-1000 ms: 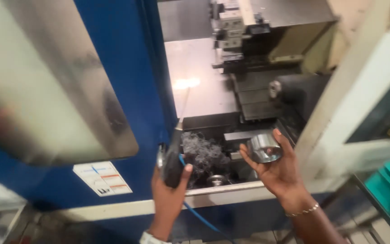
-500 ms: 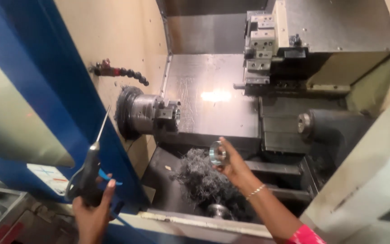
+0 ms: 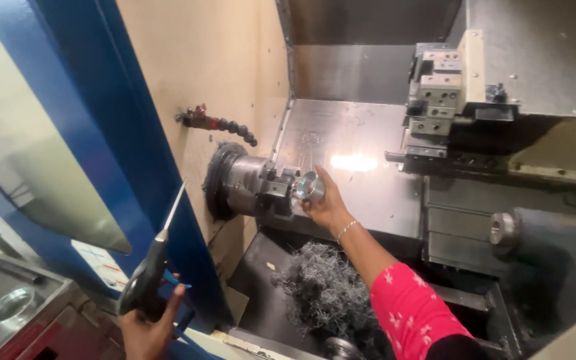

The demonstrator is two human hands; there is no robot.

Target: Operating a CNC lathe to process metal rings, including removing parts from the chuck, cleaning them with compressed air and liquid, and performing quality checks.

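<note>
lathe enclosure open: one blue sliding door (image 3: 121, 133) on the left with a grey window, beige inner wall behind it. one tool turret (image 3: 438, 100) sits upper right, well apart from the spindle. one dark tailstock block (image 3: 555, 253) lower right. one chuck (image 3: 255, 183) juts from the left wall, jaws facing right. one segmented coolant hose (image 3: 225, 127) hangs above the chuck. one heap of grey metal swarf (image 3: 325, 293) lies in the bed below, under the right forearm in its pink sleeve. right hand (image 3: 325, 203) reaches in and grips one shiny metal ring (image 3: 309, 187) by its rim, holding it just at the chuck face; can't tell if it's seated. nothing sits between ring and chuck. left hand (image 3: 145, 327) stays outside by the door, clenched round one black air gun (image 3: 151, 273), thin nozzle pointing up.
</note>
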